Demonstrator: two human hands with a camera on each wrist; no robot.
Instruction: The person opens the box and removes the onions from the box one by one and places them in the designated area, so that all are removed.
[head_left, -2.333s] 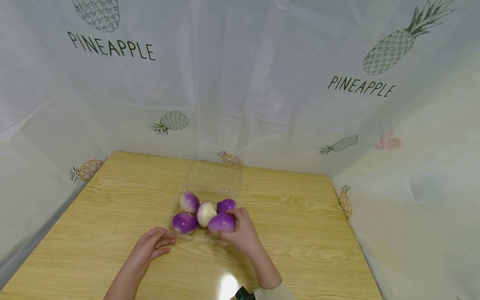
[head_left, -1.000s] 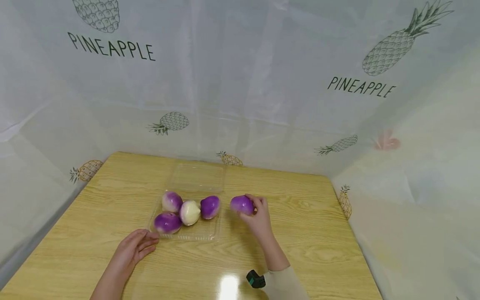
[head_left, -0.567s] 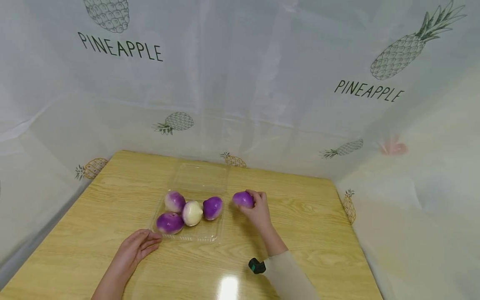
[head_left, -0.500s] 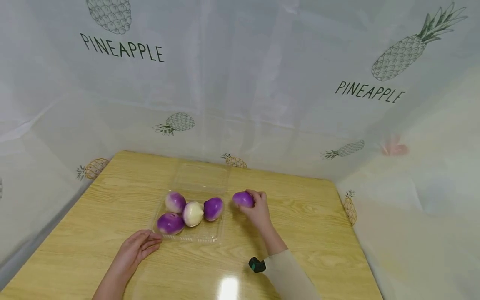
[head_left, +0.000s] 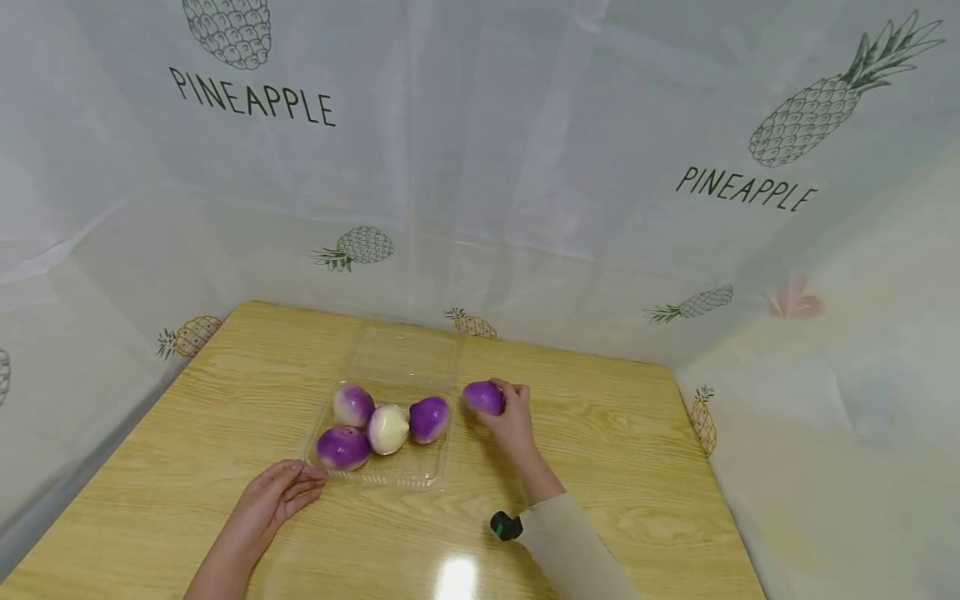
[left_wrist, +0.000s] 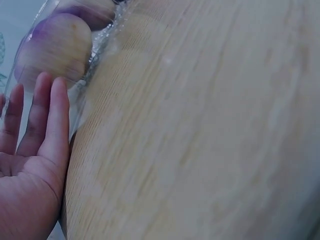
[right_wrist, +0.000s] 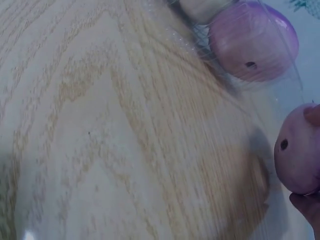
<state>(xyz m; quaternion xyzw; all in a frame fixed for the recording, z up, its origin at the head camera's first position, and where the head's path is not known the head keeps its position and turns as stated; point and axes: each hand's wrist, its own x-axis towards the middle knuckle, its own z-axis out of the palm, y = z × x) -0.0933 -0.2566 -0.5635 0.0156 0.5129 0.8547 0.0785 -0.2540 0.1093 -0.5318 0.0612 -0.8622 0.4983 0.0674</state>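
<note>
A clear plastic clamshell tray (head_left: 405,477) lies on the wooden table (head_left: 615,450) with its lid folded back. Several purple-and-white turnips sit in it, among them a purple one (head_left: 342,447) at the front left and a pale one (head_left: 387,428) in the middle. My right hand (head_left: 508,417) grips another purple turnip (head_left: 483,397) on the table just right of the tray; the right wrist view shows this turnip (right_wrist: 298,150) at the edge. My left hand (head_left: 279,492) rests flat with straight fingers (left_wrist: 47,115) against the tray's front left corner.
White plastic sheeting printed with pineapples (head_left: 825,108) walls the table at the back and both sides. A dark wrist device (head_left: 505,526) sits on my right sleeve. Bare tabletop lies right of the tray and along the front edge.
My right hand took a purple turnip out of the tray and carried it right, down to the table beside it. The tray slid a little left. My left hand stayed at its corner.
</note>
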